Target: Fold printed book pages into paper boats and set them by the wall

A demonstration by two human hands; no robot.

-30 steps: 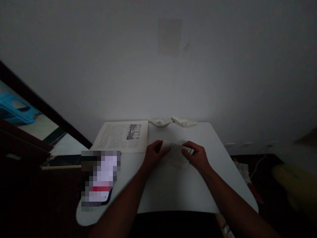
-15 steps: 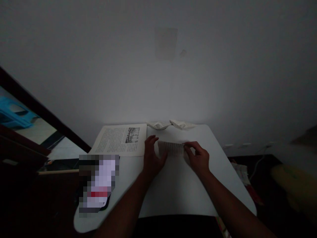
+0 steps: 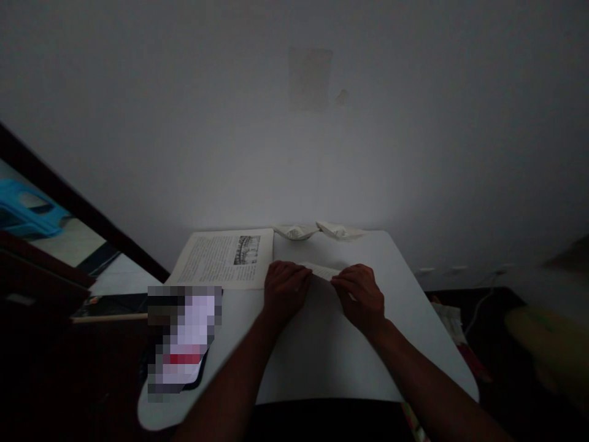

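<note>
A small folded piece of printed paper (image 3: 322,271) is held just above the white table, between my two hands. My left hand (image 3: 286,288) pinches its left end, with the fingers curled over it. At the other end my right hand (image 3: 361,293) grips the paper between thumb and fingers. Both hands cover parts of the sheet, so its full shape is hidden. Behind them, two folded paper boats, a left one (image 3: 295,232) and a right one (image 3: 339,231), stand at the table's back edge.
Printed sheets (image 3: 207,261) with a picture lie at the table's back left. A phone-like object (image 3: 193,337), blurred out, lies nearer on the left. The white table (image 3: 331,368) meets a grey wall (image 3: 230,123). A blue plastic item (image 3: 34,209) shows at far left.
My left hand's fingers, apart before, have closed on the paper's left end. The paper has tipped from facing me to lying flatter. My right hand keeps its hold and has shifted slightly left.
</note>
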